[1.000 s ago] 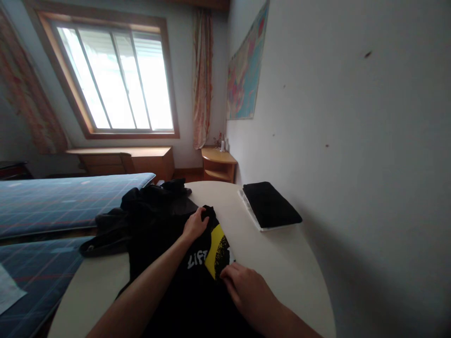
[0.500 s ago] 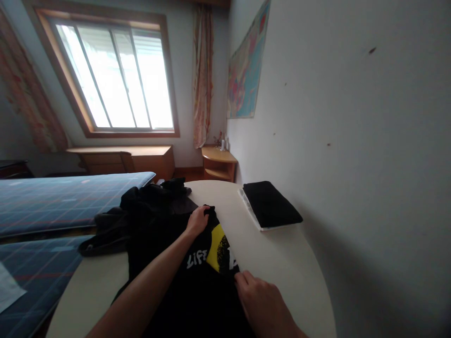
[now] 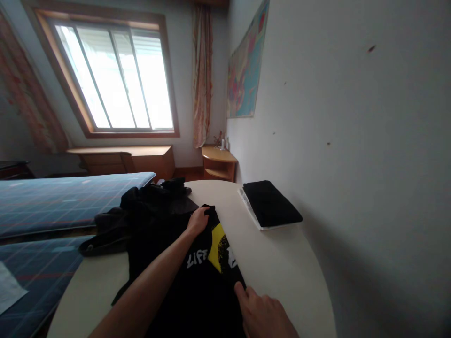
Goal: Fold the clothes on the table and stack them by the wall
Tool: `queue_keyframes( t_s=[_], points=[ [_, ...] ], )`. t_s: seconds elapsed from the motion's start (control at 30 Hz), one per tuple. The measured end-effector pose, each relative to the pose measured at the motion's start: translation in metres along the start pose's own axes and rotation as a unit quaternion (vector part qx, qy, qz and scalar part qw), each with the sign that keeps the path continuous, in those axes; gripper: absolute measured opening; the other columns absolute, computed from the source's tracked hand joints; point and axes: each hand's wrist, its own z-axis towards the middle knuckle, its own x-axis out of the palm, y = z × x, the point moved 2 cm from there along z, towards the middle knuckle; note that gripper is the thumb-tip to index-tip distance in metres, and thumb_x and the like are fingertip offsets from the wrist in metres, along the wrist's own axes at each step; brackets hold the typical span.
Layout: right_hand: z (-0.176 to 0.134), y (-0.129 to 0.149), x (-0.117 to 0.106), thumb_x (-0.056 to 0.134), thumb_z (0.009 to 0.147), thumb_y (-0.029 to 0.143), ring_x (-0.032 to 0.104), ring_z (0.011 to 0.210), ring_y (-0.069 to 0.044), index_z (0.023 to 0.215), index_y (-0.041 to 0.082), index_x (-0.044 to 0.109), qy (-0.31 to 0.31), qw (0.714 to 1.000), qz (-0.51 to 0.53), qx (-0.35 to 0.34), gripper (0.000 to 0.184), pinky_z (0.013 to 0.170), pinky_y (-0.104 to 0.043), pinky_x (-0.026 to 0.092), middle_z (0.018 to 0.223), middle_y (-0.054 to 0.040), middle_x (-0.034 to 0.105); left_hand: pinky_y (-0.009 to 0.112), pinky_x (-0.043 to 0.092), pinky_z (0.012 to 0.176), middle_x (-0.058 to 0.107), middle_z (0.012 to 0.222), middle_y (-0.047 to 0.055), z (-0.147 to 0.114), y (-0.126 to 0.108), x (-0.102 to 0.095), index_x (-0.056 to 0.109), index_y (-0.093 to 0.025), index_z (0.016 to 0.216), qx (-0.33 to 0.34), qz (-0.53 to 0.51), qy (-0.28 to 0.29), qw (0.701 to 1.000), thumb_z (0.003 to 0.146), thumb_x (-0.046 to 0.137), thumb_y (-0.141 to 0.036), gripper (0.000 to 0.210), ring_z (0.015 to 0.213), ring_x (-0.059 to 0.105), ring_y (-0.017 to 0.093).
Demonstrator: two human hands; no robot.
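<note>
A black T-shirt (image 3: 197,291) lies spread on the round table, with white lettering reading "LIFE" and a yellow patch (image 3: 215,249) printed on it. My left hand (image 3: 199,220) grips its far edge near the top corner, fingers closed on the cloth. Lower down, my right hand (image 3: 262,307) is closed at the shirt's right edge, with thumb and fingers on the fabric. My left forearm crosses over the shirt and hides part of it.
Crumpled dark clothes (image 3: 141,206) lie at the table's far left. A folded black garment (image 3: 271,204) rests on a white packet (image 3: 250,211) at the right. The cream table (image 3: 292,277) stands by a white wall; a bed with a checked mattress (image 3: 63,202) is at the left.
My right hand has moved a little toward me along the shirt's right edge, and more of the white lettering there shows. My left hand stays in place on the far edge.
</note>
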Motion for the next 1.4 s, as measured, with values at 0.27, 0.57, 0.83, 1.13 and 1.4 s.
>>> queue_keyframes(
  t_s=[0.27,0.57,0.83,1.13,1.4],
  points=[
    [0.008,0.014,-0.005,0.058,0.088,0.021,0.075,0.084,-0.029,0.125,0.023,0.059,0.078,0.984,0.13,-0.089,0.037,0.06,-0.025,0.049,0.095,-0.0082,0.077,0.033,0.039,0.109,0.063,0.135,0.011,0.001,-0.003,0.0,0.063,-0.017,0.13,0.002,0.009,-0.002,1.0,0.09,0.057,-0.013,0.04,0.128,0.056,0.023],
    [0.029,-0.009,-0.007,0.05,0.089,0.009,0.059,0.118,-0.023,0.128,0.02,0.06,-0.118,0.962,0.226,-0.102,0.041,0.102,-0.034,0.044,0.128,-0.0085,0.064,0.035,0.047,0.096,0.063,0.132,0.014,-0.02,-0.019,-0.017,0.049,-0.022,0.142,-0.014,0.058,0.015,0.998,0.09,0.061,-0.032,0.054,0.115,0.063,0.028],
    [0.055,-0.009,0.002,0.052,0.091,0.014,0.06,0.108,-0.024,0.112,0.02,0.066,-0.133,0.972,0.164,-0.101,0.027,0.096,-0.039,0.046,0.111,-0.0074,0.067,0.039,0.047,0.092,0.065,0.125,0.018,-0.057,-0.031,-0.029,0.041,-0.015,0.145,-0.01,0.119,0.033,0.992,0.092,0.055,-0.035,0.059,0.113,0.062,0.031],
    [0.098,0.006,0.014,0.052,0.094,0.025,0.036,0.143,-0.027,0.14,0.01,0.048,-0.204,0.949,0.197,-0.139,0.048,0.119,-0.044,0.03,0.152,-0.0161,0.044,0.051,0.023,0.118,0.035,0.158,0.014,-0.091,-0.019,-0.011,0.044,-0.017,0.148,0.051,0.158,0.093,0.982,0.099,0.039,-0.037,0.053,0.147,0.029,0.033],
    [0.109,-0.01,0.032,0.042,0.099,0.045,0.025,0.149,-0.028,0.152,0.003,0.033,-0.159,0.97,0.167,-0.075,0.068,0.122,-0.045,0.02,0.159,-0.0173,0.031,0.047,0.018,0.12,0.03,0.161,0.01,-0.061,-0.022,0.01,0.038,-0.018,0.152,0.117,0.13,0.124,0.977,0.102,0.032,-0.04,0.055,0.15,0.02,0.029]
  ],
)
